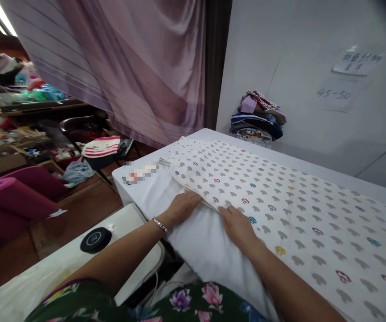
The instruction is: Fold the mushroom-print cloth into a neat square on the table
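A white cloth [282, 210] printed with grey, red, blue and yellow mushroom-like shapes lies spread over a white-covered table [182, 235]. My left hand [184, 208], with a bracelet at the wrist, holds the cloth's near edge, its fingertips partly hidden there. A short way to the right, my right hand [236, 226] pinches the same edge, its fingers partly out of sight. Toward the far left end, the cloth's corner is rounded, and a strip with smaller dots [191, 145] shows behind it.
A white side table [122, 232] with a round black object [95, 240] stands at my left. Folded clothes [258, 118] are stacked by the wall beyond the table. A chair [103, 147], a pink roll [14, 201] and cluttered shelves are farther left. A pinkish curtain [152, 67] hangs behind.
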### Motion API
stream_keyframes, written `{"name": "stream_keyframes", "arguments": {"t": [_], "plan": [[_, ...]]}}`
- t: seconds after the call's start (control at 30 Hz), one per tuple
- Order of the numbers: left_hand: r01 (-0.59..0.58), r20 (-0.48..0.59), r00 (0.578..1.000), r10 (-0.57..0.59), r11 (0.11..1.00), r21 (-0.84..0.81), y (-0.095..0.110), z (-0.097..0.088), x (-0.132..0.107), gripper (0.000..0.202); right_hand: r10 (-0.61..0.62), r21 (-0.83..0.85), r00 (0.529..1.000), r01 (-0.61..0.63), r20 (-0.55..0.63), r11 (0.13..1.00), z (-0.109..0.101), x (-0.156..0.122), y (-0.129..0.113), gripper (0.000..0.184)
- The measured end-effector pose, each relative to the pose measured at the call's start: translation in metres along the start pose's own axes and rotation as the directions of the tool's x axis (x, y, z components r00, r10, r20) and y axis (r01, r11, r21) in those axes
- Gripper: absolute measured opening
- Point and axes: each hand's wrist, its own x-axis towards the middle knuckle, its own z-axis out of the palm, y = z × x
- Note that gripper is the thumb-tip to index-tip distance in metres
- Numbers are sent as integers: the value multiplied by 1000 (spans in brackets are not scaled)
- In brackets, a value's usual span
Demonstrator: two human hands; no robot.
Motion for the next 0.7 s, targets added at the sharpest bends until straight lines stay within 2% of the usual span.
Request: {"name": "stream_keyframes", "arguments": {"t": [0.17, 0.43, 0.57, 0.7], "plan": [[86, -39, 996, -86, 996, 19, -2, 8, -1, 31, 3, -56, 999, -1, 42, 998, -3, 0, -5, 36], [-54, -20, 998, 56, 994, 95, -5, 7, -2, 22, -17, -167, 1000, 21, 26, 986, 1, 0, -9, 28], [-31, 5, 1000, 30, 995, 95, -2, 5, -2, 21, -60, -207, 998, 53, -28, 977, 4, 1, -12, 23], [-19, 32, 999, 15, 994, 109, 2, 2, -3, 21, -95, -232, 995, 85, -31, 969, 6, 12, -23, 26]]}}
